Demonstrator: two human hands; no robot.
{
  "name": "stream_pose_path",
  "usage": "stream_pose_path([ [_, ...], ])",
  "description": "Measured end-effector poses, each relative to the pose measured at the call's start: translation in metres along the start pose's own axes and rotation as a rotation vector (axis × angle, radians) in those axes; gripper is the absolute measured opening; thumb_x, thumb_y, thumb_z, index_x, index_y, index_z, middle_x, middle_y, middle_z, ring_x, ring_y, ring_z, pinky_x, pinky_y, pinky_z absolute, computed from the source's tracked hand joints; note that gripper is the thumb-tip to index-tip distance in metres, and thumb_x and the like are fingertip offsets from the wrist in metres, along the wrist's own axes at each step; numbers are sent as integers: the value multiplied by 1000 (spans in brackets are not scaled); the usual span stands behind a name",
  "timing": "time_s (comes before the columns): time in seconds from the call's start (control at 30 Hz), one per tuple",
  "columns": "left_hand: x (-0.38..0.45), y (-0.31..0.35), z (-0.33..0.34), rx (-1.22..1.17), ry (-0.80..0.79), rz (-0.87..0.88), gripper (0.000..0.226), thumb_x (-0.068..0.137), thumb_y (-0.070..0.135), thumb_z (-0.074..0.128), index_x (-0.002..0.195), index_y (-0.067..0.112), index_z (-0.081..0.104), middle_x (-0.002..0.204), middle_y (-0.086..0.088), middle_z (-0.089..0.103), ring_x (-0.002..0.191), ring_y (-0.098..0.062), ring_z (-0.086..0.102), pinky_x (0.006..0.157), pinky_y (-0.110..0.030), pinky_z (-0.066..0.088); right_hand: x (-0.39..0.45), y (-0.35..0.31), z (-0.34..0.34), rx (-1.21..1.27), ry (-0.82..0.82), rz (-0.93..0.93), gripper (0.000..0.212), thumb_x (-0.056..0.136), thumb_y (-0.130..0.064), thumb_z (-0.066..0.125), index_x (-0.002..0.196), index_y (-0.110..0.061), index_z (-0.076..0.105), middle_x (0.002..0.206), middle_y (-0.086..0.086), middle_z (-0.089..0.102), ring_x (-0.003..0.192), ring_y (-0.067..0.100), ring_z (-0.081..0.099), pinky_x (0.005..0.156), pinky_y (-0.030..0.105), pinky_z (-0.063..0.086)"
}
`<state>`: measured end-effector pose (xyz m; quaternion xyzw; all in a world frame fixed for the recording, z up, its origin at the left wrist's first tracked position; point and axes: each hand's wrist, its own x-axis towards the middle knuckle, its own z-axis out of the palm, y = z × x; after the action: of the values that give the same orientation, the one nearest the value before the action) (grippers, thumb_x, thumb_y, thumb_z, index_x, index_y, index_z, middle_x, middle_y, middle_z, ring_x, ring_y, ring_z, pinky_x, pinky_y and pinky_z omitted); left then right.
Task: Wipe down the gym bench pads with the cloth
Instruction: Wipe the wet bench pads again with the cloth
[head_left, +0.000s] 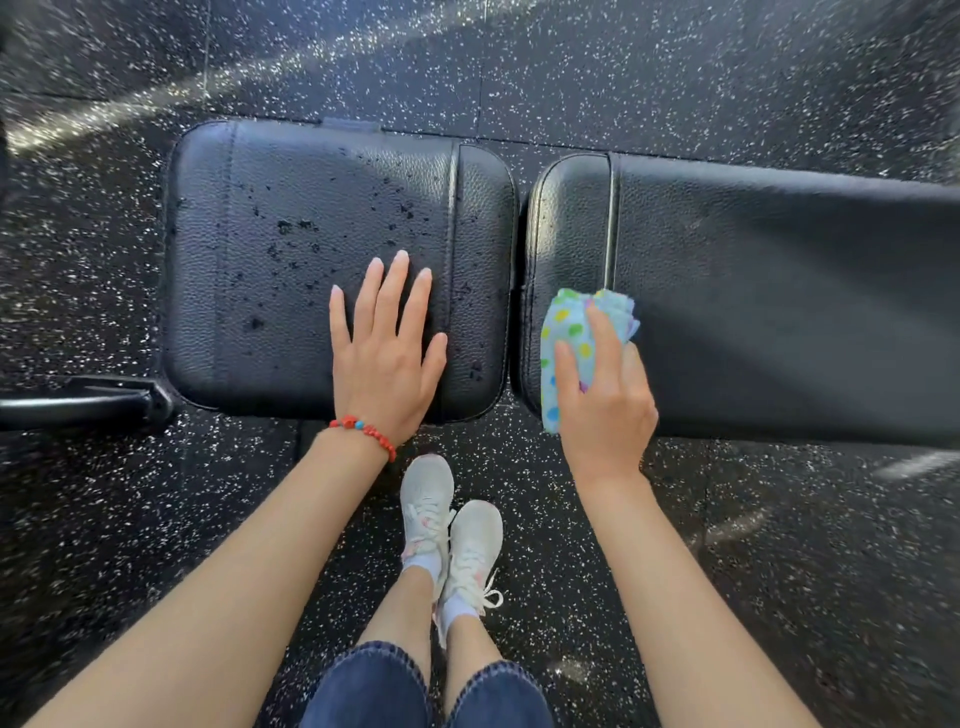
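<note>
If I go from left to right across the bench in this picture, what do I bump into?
Black metal bar → square seat pad dotted with droplets → left hand flat on that pad → gap → spotty cloth held by the right hand → long back pad.

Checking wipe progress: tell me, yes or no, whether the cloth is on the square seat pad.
No: the cloth, held in the right hand, lies on the long back pad; only the flat left hand rests on the seat pad.

Two black bench pads (311, 234) (753, 291), one dotted cloth (571, 338), two hands (387, 364) (605, 405), two white sneakers (427, 499) (474, 545), one red bracelet (363, 430).
</note>
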<state>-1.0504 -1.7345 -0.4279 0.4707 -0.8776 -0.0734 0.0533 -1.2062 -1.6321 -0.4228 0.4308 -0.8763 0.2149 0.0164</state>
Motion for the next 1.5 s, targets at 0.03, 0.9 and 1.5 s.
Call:
stream_pose_path([
  [0.03, -4, 0, -3, -4, -3, -13, 53, 91, 32, 40, 137, 8, 43, 146, -15, 38, 135, -32, 32, 108, -57, 20, -9, 1, -3, 1, -14, 2, 33, 89, -33, 52, 120, -20, 50, 72, 10, 58, 57, 26, 57, 47, 29, 48],
  [0.9, -26, -81, -5, 42, 79, -24, 51, 92, 31, 42, 138, 9, 41, 146, -15, 39, 135, -32, 31, 109, -54, 19, 93, -102, 47, 129, -128, 87, 41, 91, -33, 52, 127, -14, 52, 104, 19, 60, 88, 35, 59, 65, 34, 41],
  [1.5, -25, -80, -11, -31, 72, -88, 52, 91, 30, 42, 138, 7, 41, 147, -16, 36, 136, -31, 27, 111, -51, 18, 9, -108, 30, 190, -194, -195, 37, 88, -35, 51, 116, -13, 61, 80, 12, 59, 64, 27, 60, 50, 29, 48],
])
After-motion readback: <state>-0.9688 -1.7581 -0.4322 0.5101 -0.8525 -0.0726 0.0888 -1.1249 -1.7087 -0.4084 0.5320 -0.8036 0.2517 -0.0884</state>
